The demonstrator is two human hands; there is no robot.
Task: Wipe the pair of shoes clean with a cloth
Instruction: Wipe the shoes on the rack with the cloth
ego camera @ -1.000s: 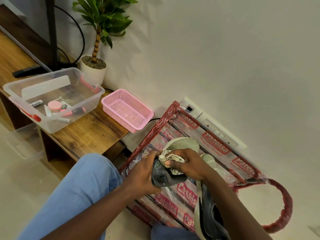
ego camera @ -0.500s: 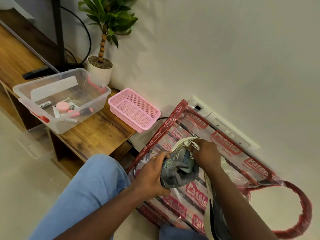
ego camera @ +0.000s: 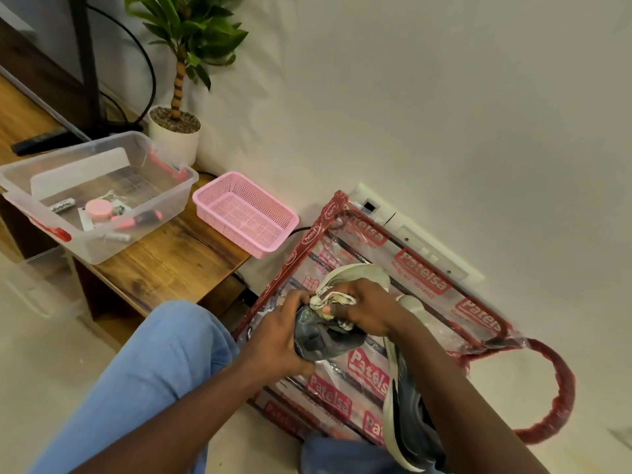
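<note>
Wiping one shoe (ego camera: 321, 343) of the pair, held in the air above a printed plastic bag (ego camera: 420, 278) that lies on the floor by the wall. The left hand (ego camera: 273, 336) has its grip closed round the dark grey upper. The right hand (ego camera: 367, 311) has its grip closed on a bunched cloth (ego camera: 328, 299) and presses it against the shoe near the opening. The second shoe (ego camera: 407, 429) lies on the bag, partly hidden under the right forearm.

Likely faults:
- The bunched cloth offers only a small face, so it may smear dirt back rather than lift it.
- The shoe is held by one hand alone, so a hard stroke could twist it loose and drop it onto the bag.
- The forearm passes just over the second shoe and could nudge it off the bag onto the floor.
- Whether the second shoe is already clean cannot be told, so it could be skipped or done twice.

Count:
- Shoes: two.
- Cloths: one.
- Hands at work: two.
- Plastic bags: one, with one red loop handle (ego camera: 561, 388) in view.
- Pink baskets (ego camera: 246, 213): one.
- Clear boxes (ego camera: 102, 155): one, holding several small items too jumbled to number.
- Potted plants (ego camera: 176, 128): one.

The basket, box and plant stand on the wooden worktop (ego camera: 171, 265), well apart from the shoes.
</note>
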